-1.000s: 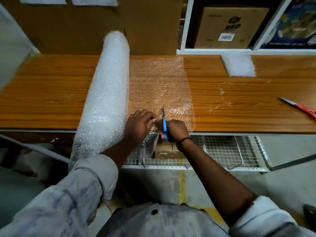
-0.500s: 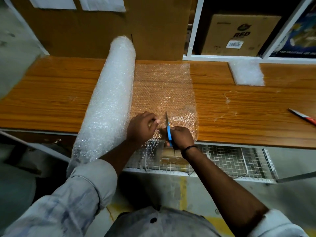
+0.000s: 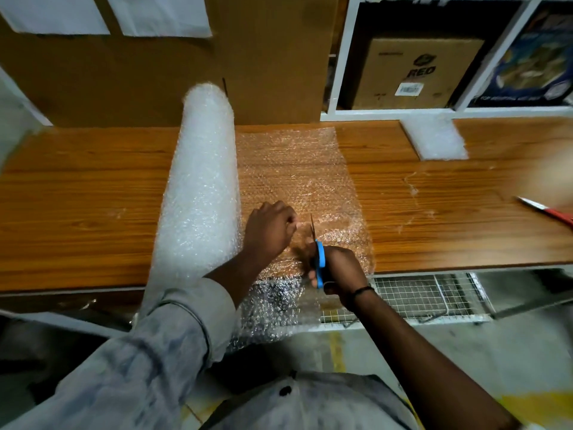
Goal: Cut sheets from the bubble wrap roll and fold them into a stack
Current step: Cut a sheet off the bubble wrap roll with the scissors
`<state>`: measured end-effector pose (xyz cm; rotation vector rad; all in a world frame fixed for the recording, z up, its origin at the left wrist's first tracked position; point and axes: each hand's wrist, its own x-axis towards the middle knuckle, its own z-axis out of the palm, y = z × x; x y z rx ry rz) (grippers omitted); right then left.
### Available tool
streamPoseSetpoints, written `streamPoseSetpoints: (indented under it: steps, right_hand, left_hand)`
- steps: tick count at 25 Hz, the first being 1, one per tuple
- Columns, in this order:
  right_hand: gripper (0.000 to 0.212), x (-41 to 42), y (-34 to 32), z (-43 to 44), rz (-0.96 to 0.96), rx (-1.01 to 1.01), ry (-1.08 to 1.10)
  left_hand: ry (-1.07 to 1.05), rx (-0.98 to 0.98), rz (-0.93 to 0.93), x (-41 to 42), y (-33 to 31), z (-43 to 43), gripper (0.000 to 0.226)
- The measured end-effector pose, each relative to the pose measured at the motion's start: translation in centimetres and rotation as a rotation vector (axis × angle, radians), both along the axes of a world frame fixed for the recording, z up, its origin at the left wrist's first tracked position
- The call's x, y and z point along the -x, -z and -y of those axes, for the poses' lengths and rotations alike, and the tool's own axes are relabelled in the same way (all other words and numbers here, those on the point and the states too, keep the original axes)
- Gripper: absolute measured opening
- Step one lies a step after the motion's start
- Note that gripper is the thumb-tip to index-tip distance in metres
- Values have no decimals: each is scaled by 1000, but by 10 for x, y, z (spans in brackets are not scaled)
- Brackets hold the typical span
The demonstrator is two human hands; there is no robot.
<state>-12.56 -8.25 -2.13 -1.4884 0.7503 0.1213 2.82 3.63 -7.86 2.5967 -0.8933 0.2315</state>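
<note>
Blue-handled scissors [image 3: 319, 259] are in your right hand [image 3: 341, 268], fingers wrapped through the loops. The blades point away from you, standing in the unrolled sheet [image 3: 297, 175] just past the front edge of the table [image 3: 77, 212]. Compared with a second ago, the tip looks like it's crept a little further up the sheet, and both hands have slid forward with it. So the cut's going, but it's barely started, and most of the sheet's length toward the back wall is still uncut. Your left hand [image 3: 269, 234] sits just left of the blades with its fingers curled down, gripping the wrap to keep it taut. It lies between the cut line and the bubble wrap roll [image 3: 201, 187], which lies front to back across the table right beside your left forearm. The near end of the sheet hangs off the front edge, over the wire basket [image 3: 418, 296] underneath. A folded stack [image 3: 434, 138] is already sitting at the back right of the table, well apart from where you're working, so that's my guess for where this piece goes once it's free. I'd keep walking that left hand forward as you snip, since this stuff bunches up fast if it goes slack. A red-handled tool [image 3: 555, 214] lies off at the right edge, untouched.
</note>
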Motion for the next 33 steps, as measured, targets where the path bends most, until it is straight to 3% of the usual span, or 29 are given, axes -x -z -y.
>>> streamPoseSetpoints:
  steps: [14,20,26,31,33]
  right_hand:
    - [21,-22,22,7,-11,252,-6]
    - [19,-29,9,14,1,118,-19]
    - [40,-44,8,22,36,80,-29]
    - [19,-47,22,29,-3,226,-67]
    - [19,-48,23,33,-1,189,-68]
  left_hand:
    - [35,154,-12,4,13,-7,32]
    - [26,196,-34,5,11,-5,23]
    - [39,209,-56,6,10,-5,19]
    - [32,223,-42,7,11,-4,14]
    - [30,221,-37,8,11,-4,12]
